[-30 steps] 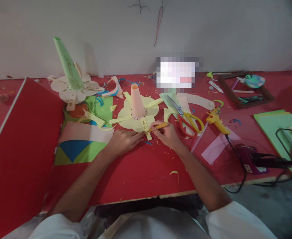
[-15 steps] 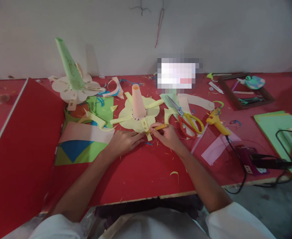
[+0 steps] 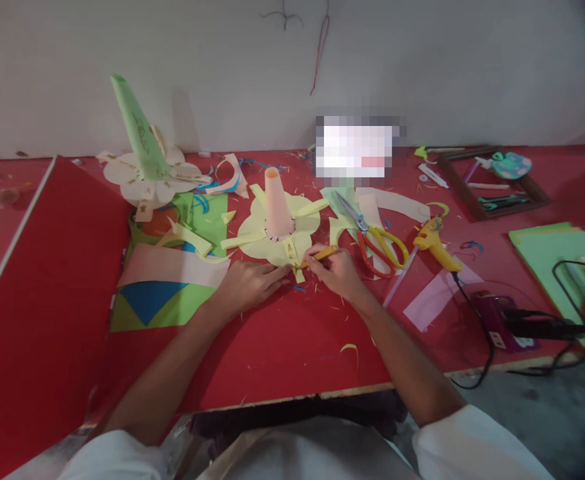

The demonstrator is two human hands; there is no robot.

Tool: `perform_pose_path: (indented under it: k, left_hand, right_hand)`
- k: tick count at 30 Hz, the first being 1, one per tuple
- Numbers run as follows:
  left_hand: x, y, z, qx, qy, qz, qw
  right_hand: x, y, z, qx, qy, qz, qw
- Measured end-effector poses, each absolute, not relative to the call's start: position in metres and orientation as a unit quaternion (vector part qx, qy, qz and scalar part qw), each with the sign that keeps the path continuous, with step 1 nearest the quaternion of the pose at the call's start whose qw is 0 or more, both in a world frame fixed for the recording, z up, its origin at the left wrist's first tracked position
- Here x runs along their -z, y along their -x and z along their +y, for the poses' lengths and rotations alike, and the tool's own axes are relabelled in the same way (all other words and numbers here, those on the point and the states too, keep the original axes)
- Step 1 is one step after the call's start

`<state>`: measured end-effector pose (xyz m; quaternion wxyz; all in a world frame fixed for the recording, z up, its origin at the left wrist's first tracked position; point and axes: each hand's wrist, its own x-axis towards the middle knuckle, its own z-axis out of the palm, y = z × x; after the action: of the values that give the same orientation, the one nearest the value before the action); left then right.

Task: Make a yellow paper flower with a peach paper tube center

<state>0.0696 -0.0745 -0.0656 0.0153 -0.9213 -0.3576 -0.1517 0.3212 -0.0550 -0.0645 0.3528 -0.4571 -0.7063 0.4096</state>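
A yellow paper flower (image 3: 257,248) lies on the red table, with a pale pink paper cone (image 3: 278,207) standing at its centre. One yellow strip (image 3: 290,251) with dark markings points from it towards me. My right hand (image 3: 340,272) grips a yellow pencil (image 3: 326,253), its tip at the strip's near end. Flat on the table, my left hand (image 3: 250,287) has its fingers stretched out and their tips beside that strip. Scissors (image 3: 372,233) with red and yellow handles lie just right of the flower.
Behind at the left, a green cone (image 3: 141,137) stands on a white paper flower. Coloured paper (image 3: 172,267) lies left. To the right are a yellow glue gun (image 3: 438,248), a purple power box (image 3: 492,313) with black cables, and a brown frame (image 3: 465,195). A red board (image 3: 57,293) rises far left.
My right hand has shifted very slightly and the pencil's back end has risen a little. My left hand and the flower look unmoved.
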Motion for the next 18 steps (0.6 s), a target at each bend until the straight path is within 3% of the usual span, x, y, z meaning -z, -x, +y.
perform_pose_path:
  k: [18]
  left_hand:
    - [0.0710,-0.0684,-0.0778,0.196,0.915,-0.351,-0.013]
  right_hand:
    - [0.0659,-0.3217,-0.0554,-0.404,0.457,-0.694,0.383]
